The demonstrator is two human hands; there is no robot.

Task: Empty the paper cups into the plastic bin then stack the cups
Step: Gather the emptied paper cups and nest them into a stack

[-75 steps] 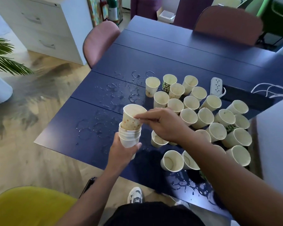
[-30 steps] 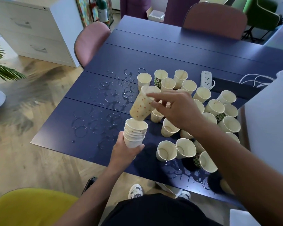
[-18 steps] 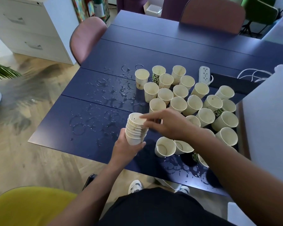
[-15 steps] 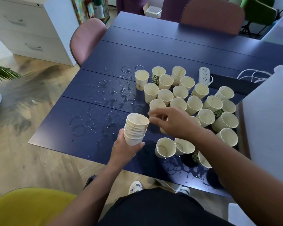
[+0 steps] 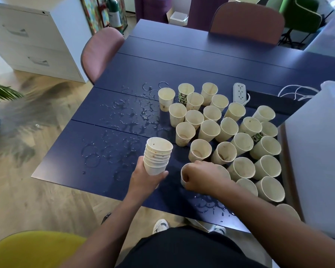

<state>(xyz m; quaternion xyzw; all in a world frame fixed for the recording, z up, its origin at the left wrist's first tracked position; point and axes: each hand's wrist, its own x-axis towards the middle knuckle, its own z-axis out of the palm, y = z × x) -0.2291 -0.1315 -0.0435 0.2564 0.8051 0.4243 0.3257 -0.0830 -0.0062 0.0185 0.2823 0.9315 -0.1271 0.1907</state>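
One cup (image 5: 184, 176) stands upright on the tabletop (image 5: 182, 62), just right of the stack (image 5: 158, 156); our right hand (image 5: 201, 176) grasps it, our left hand (image 5: 146, 179) grips the stack. We lift, then move left.

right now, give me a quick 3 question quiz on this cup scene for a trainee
1. True or false: the left hand holds a stack of nested cups above the blue table.
2. Which cup is the right hand gripping?
A. a green-patterned cup at the far edge
B. the near cup closest to the stack
C. the top cup of the stack
3. Fill in: the table left of the loose cups is marked with ___ rings.

Key: 1 true; 2 B; 3 wet
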